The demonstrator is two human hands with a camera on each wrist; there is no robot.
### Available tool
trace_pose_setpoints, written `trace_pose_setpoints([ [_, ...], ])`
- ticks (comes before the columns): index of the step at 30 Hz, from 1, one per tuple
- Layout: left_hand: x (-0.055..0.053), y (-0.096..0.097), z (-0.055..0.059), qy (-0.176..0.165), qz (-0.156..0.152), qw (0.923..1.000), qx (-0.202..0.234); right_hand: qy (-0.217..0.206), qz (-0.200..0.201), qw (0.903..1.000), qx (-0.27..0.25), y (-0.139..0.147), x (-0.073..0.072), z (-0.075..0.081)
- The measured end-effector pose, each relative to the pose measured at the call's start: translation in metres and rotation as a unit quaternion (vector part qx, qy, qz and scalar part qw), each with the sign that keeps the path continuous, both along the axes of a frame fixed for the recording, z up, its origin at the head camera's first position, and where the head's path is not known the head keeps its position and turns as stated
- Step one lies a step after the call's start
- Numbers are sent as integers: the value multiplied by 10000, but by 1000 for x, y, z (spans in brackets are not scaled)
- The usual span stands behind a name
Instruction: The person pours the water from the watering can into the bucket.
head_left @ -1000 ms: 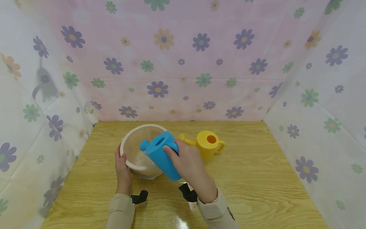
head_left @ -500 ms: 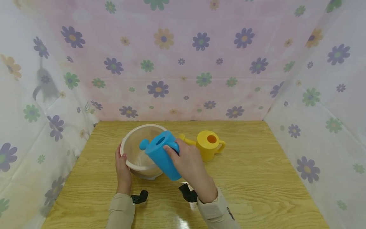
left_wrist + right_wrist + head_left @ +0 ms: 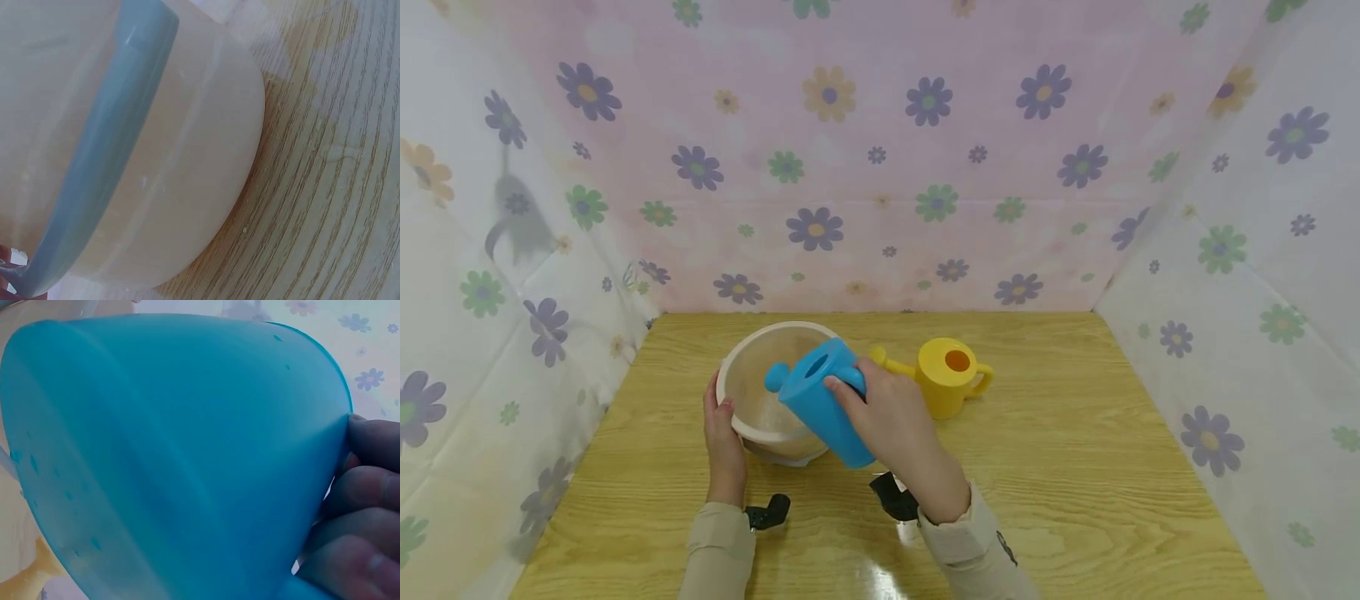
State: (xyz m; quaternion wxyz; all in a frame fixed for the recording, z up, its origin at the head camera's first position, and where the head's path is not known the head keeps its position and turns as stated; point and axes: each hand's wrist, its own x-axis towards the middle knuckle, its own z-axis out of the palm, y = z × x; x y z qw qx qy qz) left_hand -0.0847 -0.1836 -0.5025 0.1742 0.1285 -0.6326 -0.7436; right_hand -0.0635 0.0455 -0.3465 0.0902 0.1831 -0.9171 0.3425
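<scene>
My left hand (image 3: 724, 446) holds the left side of a pale plastic bucket (image 3: 782, 437), thumb over its rim and fingers outside. In the left wrist view the bucket's grey-blue handle (image 3: 103, 156) hangs down along its outer wall. My right hand (image 3: 898, 421) grips the handle of a blue watering can (image 3: 827, 408). The can tilts to the left over the bucket's right side, its round spout head above the bucket's opening. Small droplets dot the can's base in the right wrist view, where my fingers (image 3: 369, 487) curl near its top.
A yellow watering can (image 3: 943, 379) stands on the wood-grain table (image 3: 1060, 467) just behind and right of my right hand, spout facing left. Flower-print sheets (image 3: 880, 225) enclose the table at the back and both sides. Black camera mounts (image 3: 895, 498) jut inward from both wrists.
The head view has shifted slightly. Both hands, the bucket and the tilted blue watering can keep almost the same places.
</scene>
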Motion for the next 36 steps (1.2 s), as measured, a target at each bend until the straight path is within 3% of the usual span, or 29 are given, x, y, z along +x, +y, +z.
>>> trace_pose_setpoints([
  [9,-2,0,2,28,-24,10000,38,182,45,9998,49,-1,1,1],
  [29,-1,-1,1,80,31,10000,7,27,252,9997,-26,5,-6,2],
  [36,2,1,9,-42,-44,10000,-12,134,457,9988,138,15,-15,1],
])
